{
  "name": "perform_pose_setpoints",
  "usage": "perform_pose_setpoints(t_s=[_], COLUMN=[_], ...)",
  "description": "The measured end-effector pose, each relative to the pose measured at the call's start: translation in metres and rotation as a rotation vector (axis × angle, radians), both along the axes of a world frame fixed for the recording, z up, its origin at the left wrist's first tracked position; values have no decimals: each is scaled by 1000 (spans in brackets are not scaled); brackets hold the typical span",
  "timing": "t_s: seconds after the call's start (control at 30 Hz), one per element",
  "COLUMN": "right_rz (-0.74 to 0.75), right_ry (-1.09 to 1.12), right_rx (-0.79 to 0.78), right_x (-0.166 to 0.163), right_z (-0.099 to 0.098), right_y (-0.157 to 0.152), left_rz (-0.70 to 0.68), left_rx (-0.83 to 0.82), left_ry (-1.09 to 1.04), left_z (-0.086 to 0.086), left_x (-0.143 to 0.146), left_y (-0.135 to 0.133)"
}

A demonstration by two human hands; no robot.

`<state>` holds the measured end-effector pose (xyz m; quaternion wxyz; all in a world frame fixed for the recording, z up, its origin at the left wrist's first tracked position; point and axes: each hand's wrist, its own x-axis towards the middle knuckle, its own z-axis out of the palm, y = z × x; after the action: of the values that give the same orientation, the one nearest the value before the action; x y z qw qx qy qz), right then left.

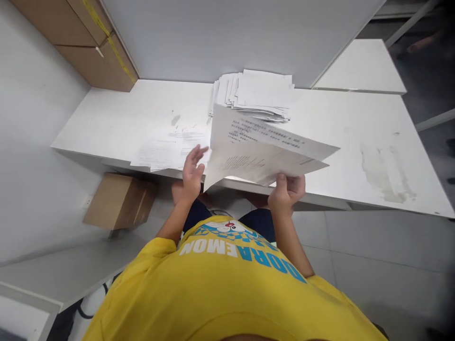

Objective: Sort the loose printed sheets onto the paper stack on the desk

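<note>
Printed sheets of paper are held up, tilted over the front edge of the white desk. My right hand pinches their lower right edge between thumb and fingers. Close to the left edge of these sheets is my left hand, its fingers apart and nothing in its grasp. Beneath and beyond it, several flat printed papers lie spread at the desk's front edge. A thick, uneven stack of paper rests behind the held sheets, partly covered by them.
The white desk runs across the view against a grey panel. Taped cardboard boxes stand at its back left. Another cardboard box is below the desk on the left. Greyish stains mark the right side.
</note>
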<state>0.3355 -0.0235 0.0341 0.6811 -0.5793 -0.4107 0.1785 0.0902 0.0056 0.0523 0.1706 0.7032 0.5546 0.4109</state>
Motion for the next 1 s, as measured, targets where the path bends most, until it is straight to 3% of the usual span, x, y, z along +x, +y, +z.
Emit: perform_pose_setpoints(t_s=[0.2, 0.33, 0.4, 0.57, 0.7, 0.87, 1.0], right_rz=[-32, -146, -202, -207, -194, -166, -103], right_ry=[-23, -12, -6, 51, 73, 85, 86], right_rx=[-59, 45, 82, 128, 127, 88, 83], right_x=[22, 29, 30, 25, 23, 21, 21], right_z=[-29, -42, -42, -39, -42, -46, -51], right_y=[-8, -12, -12, -12, -14, -17, -18], left_rz=[-380, -514, -507, -379, -263, -324, -271], left_rx=[-70, 53, 141, 270, 334, 446, 383], left_ry=[-468, -692, -717, -524, -570, -487, -444], left_z=[-8, -8, -8, -9, -19, -32, -32], left_x=[29, 46, 51, 54, 56, 61, 64], left_y=[14, 17, 15, 12, 9, 4, 4])
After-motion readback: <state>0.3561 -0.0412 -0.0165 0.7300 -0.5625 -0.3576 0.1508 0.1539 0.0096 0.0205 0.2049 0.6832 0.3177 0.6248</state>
